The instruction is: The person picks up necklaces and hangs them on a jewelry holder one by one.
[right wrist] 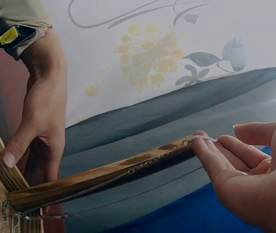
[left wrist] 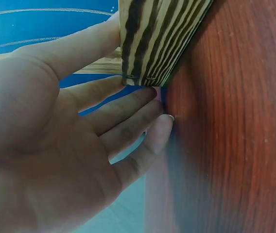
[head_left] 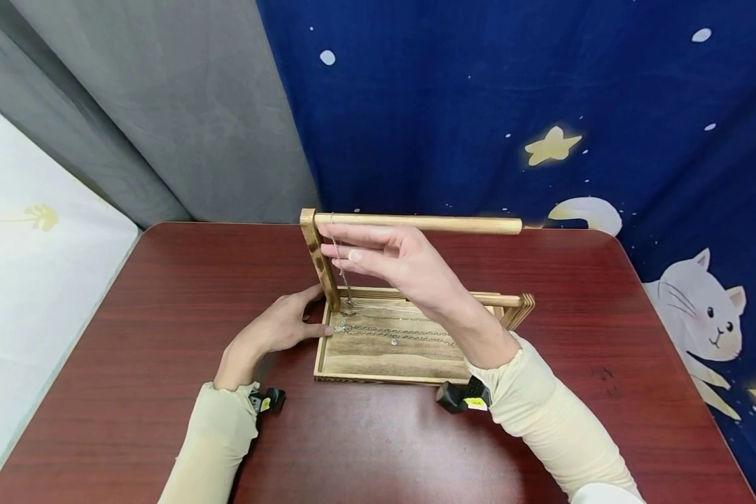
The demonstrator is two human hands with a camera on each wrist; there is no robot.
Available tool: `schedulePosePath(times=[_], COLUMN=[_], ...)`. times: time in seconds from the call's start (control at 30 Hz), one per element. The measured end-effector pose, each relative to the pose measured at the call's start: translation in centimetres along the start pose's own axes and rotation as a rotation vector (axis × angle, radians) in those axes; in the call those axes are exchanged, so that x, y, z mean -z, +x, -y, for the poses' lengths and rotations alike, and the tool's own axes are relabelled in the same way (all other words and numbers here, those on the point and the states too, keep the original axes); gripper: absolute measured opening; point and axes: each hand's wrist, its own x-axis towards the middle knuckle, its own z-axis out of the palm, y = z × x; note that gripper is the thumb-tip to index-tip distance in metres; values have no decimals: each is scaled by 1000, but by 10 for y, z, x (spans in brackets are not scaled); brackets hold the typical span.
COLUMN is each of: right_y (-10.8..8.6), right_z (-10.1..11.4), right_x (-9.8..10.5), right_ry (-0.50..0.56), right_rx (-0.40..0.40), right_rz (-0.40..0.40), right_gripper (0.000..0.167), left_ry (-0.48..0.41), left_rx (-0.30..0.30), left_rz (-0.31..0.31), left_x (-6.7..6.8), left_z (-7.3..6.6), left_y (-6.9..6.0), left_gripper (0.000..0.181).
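Note:
A wooden jewelry stand has a shallow tray, a post at the left and a round upper bar. My left hand holds the tray's back left corner, thumb over the rim and fingers behind the post. In the left wrist view, the thumb and index fingertips touch the striped wood. A thin silver necklace hangs from the upper bar's left end, down along the post. My right hand is just under that bar with extended fingers; the fingertips touch the necklace chain.
More chains lie in the tray, one with a small round pendant. A lower bar runs to a striped support at the right. Curtains hang behind the red-brown table.

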Motion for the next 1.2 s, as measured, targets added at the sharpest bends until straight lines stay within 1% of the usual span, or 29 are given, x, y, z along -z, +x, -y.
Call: schedulePosePath(times=[0.2,0.43,0.63,0.77,0.87,1.03,1.2], right_y=[-2,-10,-20,-26,-30,-37,-46], right_z=[-7,-8,-7,-6,-4,-2,0], right_x=[6,13,19,22,25,30,36], right_ry=[50,116,141,127,97,44,3], right_rx=[10,-12,0,2,6,17,11], right_rz=[2,10,9,3,-2,-25,-58], right_gripper=[36,41,42,42,42,41,36], left_ry=[0,6,6,2,4,7,14], left_rx=[6,11,5,-8,-16,-12,7], left_rz=[8,8,3,3,5,5,16], left_x=[0,0,0,-1,-1,-1,0], left_z=[0,0,1,2,3,3,2], left_y=[1,0,0,1,1,1,1], left_gripper=[81,81,82,83,82,78,79])
